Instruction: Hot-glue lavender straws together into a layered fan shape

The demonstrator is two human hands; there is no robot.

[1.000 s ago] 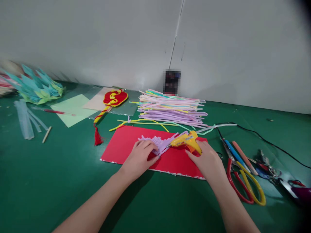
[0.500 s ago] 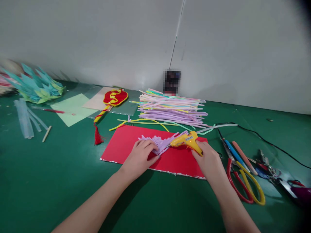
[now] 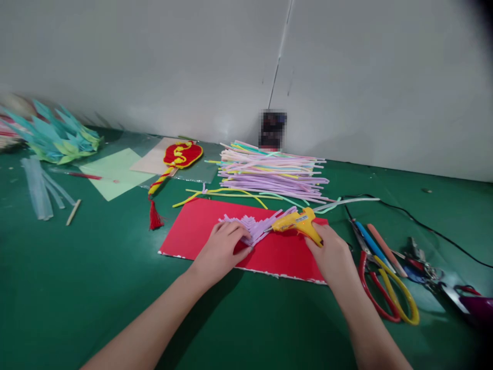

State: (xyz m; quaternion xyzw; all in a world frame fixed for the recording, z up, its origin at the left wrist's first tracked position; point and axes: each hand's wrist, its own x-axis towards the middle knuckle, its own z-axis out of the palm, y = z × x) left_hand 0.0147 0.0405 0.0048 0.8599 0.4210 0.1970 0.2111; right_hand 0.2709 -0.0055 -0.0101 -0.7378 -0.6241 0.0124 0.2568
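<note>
My right hand (image 3: 327, 245) is wrapped round the handle of a yellow hot glue gun (image 3: 295, 222). Its nozzle points left, at the lower right part of a lilac pipe-cleaner piece (image 3: 259, 226) made of strips laid in a V pattern. With fingers curled and the thumb below, my left hand (image 3: 223, 245) holds that piece by its left side, hiding part of it. Underneath lies a red board (image 3: 185, 226) with a rough white front edge. Whether the nozzle touches the lilac strips I cannot tell.
Behind the board lies a pile of pastel pipe cleaners (image 3: 269, 172). Red-and-yellow-handled scissors (image 3: 385, 288), pens (image 3: 375, 246) and a black cord (image 3: 423, 226) are on the right. To the left are a red-yellow fan ornament (image 3: 183, 154), green paper (image 3: 115, 174) and a teal folded-paper piece (image 3: 65, 139).
The glue gun has shifted very slightly to the right along with my right hand. My left hand stays in the same place on the lilac piece.
</note>
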